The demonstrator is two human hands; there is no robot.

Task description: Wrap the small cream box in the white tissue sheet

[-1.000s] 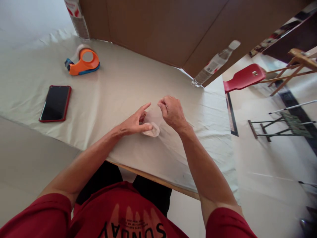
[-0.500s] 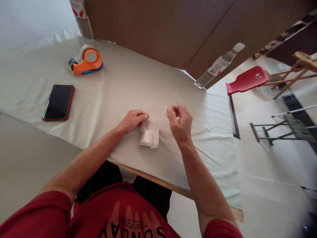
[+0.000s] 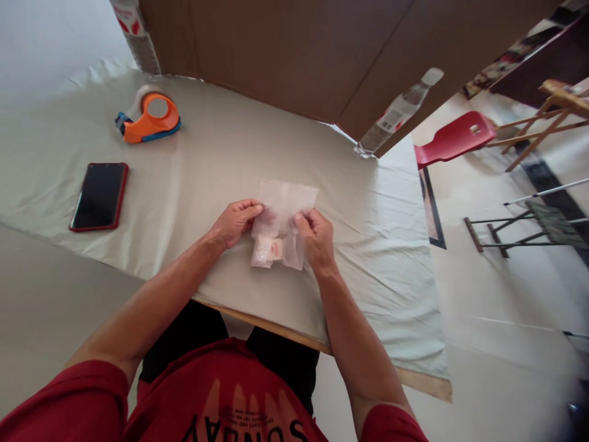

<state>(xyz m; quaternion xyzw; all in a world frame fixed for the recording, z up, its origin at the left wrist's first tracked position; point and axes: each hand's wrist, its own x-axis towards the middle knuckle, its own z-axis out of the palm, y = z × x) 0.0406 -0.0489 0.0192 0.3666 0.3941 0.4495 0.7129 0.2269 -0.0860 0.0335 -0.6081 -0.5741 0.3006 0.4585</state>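
Observation:
A sheet of bubble wrap [image 3: 289,195] lies in front of me, its far part spread flat and its near part folded inward. Between the near folds shows a small pale box [image 3: 277,248] with reddish print, partly covered by the wrap. My left hand [image 3: 237,222] pinches the wrap's left side between thumb and fingers. On the opposite side my right hand [image 3: 316,236] is closed on the wrap's right edge, thumb on top.
An orange and blue tape dispenser [image 3: 150,116] and a phone [image 3: 100,196] in a red case lie left. Two water bottles [image 3: 399,113] stand against a large cardboard panel [image 3: 276,55] at the back. Right of the cloth-covered table [image 3: 207,153] are a red chair [image 3: 455,140] and a folding stool [image 3: 529,230].
My right hand has come down and left onto the wrap, from apart to gripping its edge. The near folds have parted, showing the printed box. My left hand keeps its hold.

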